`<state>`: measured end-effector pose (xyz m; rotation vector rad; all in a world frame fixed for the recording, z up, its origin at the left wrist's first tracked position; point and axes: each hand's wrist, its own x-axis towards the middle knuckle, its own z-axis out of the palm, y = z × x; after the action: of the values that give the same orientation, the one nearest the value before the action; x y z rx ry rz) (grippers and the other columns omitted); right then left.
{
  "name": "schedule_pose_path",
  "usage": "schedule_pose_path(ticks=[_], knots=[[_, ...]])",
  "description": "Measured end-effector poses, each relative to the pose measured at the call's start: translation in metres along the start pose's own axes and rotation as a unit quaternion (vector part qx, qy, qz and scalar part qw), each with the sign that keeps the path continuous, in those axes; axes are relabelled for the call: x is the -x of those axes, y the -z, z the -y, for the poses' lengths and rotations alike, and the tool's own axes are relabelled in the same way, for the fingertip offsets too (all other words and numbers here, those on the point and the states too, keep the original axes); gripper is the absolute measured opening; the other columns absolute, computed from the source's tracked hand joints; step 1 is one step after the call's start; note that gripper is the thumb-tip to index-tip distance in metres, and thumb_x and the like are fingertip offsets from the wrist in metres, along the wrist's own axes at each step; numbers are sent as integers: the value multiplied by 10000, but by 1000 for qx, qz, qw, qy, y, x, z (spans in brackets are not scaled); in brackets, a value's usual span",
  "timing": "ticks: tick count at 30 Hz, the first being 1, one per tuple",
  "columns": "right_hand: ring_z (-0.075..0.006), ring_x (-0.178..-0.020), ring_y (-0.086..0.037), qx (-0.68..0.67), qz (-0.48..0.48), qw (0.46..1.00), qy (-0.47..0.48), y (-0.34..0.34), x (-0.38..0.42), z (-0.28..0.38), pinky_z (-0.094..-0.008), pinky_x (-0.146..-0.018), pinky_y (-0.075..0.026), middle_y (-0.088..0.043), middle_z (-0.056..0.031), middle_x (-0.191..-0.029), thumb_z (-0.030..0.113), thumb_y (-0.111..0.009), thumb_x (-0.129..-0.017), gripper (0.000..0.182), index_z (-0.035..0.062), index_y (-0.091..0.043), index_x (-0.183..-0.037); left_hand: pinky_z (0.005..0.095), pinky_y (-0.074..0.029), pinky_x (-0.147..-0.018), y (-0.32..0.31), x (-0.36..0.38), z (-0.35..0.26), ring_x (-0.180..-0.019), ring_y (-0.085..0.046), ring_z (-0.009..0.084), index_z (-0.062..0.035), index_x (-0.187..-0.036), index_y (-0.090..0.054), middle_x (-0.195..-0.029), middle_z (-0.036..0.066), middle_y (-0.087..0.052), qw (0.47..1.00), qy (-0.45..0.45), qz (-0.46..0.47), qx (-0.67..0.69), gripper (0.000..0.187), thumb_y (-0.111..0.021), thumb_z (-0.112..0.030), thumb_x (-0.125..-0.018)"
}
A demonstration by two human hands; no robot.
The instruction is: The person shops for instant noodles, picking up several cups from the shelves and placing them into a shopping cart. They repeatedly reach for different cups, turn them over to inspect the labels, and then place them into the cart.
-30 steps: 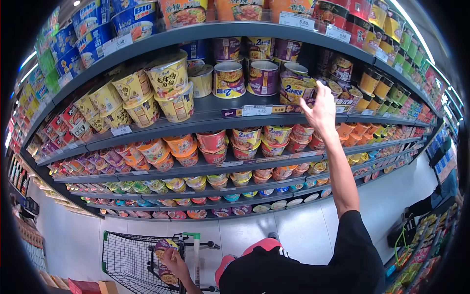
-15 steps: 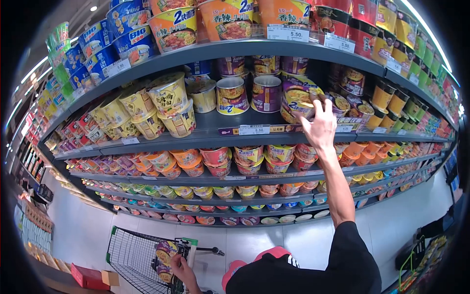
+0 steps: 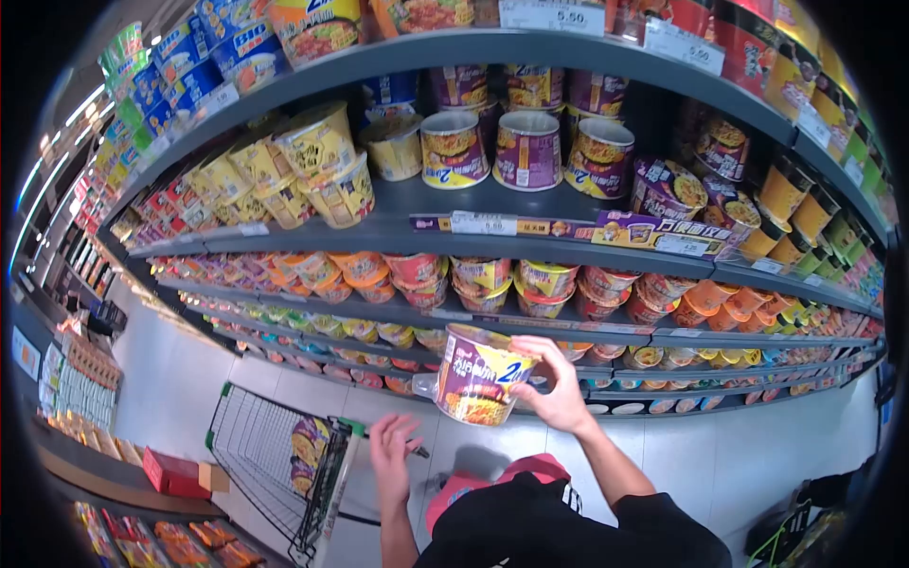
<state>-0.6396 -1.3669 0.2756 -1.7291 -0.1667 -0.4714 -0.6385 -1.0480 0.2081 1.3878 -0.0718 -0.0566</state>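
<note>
Head view: right hand [image 3: 559, 393] grips a purple-and-yellow instant noodle bowl [image 3: 481, 375] by its rim side, fingers curled over the top edge, thumb beneath. Bowl is a tapered round tub with glossy printed wrap, tipped on its side: wide lid end points upper right toward the hand, narrow base down-left. It hangs in front of the lower shelves [image 3: 530, 317], above the wire shopping cart [image 3: 270, 464]. Left hand [image 3: 393, 456] is open, fingers spread, holding nothing, just below the bowl.
</note>
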Motion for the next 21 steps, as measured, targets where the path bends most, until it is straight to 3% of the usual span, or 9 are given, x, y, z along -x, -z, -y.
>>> schedule_pose_path(ticks=[1, 3, 6, 9, 10, 14, 17, 21], knots=[[-245, -1345, -588, -2, 13, 1000, -11, -4, 14, -12, -388, -1104, -501, -604, -145, -1425, 202, -907, -852, 636, -6, -628, -1384, 399, -591, -940, -17, 0, -5, -1270, -630, 270, -68, -1572, -359, -1421, 189, -573, 999, -5, 25, 48, 565, -555, -347, -1121], [-231, -1383, -559, -152, 39, 984, -84, -7, 39, -17, -368, -1097, -511, -519, -135, -1531, 152, -873, -891, 661, 4, -569, -1459, 417, -549, -1036, -52, 5, -28, -1357, -573, 271, -72, -1645, -255, -1480, 186, -538, 983, 53, 78, 155, 741, -592, -432, -1092], [-248, -1435, -517, -251, 47, 962, -101, 2, 64, -28, -384, -1123, -504, -432, -134, -1605, 134, -852, -918, 699, 16, -512, -1516, 416, -466, -1144, -81, 4, -5, -1414, -523, 258, -22, -1648, -264, -1529, 170, -514, 985, 9, 144, 100, 813, -666, -403, -1052], [-272, -1475, -460, -301, 2, 950, -88, 18, 76, -25, -421, -1191, -443, -350, -148, -1654, 114, -836, -923, 860, 39, -339, -1621, 396, -370, -1222, -105, 14, 1, -1433, -489, 232, 31, -1625, -288, -1589, 157, -446, 983, -14, 166, 80, 848, -755, -297, -997], [-281, -1505, -407, -290, 3, 952, -97, 24, 82, -30, -448, -1228, -387, -317, -175, -1664, 159, -806, -949, 950, 60, -197, -1671, 396, -384, -1211, -116, 17, 1, -1426, -495, 223, 50, -1615, -313, -1574, 161, -470, 980, -23, 162, 115, 810, -755, -231, -997], [-291, -1510, -382, -353, -40, 920, -164, 38, 99, -34, -466, -1253, -318, -321, -222, -1633, 229, -731, -994, 970, 69, -77, -1693, 367, -403, -1193, -147, 27, 0, -1399, -520, 197, 50, -1600, -362, -1543, 143, -507, 989, 11, 128, 78, 730, -729, -183, -1015], [-291, -1506, -383, -323, -69, 931, -156, 46, 110, -33, -456, -1249, -320, -329, -207, -1627, 222, -714, -993, 958, 71, -78, -1693, 356, -421, -1177, -163, 27, 4, -1395, -520, 187, 39, -1610, -357, -1554, 144, -500, 984, 28, 164, 62, 752, -743, -195, -1010], [-275, -1473, -415, -305, -113, 933, -155, 60, 118, -38, -434, -1240, -335, -368, -187, -1584, 316, -755, -970, 989, 62, -120, -1685, 374, -448, -1163, -176, 21, 16, -1419, -516, 222, -11, -1639, -324, -1597, 168, -458, 978, 34, 195, 59, 904, -839, -270, -943]])
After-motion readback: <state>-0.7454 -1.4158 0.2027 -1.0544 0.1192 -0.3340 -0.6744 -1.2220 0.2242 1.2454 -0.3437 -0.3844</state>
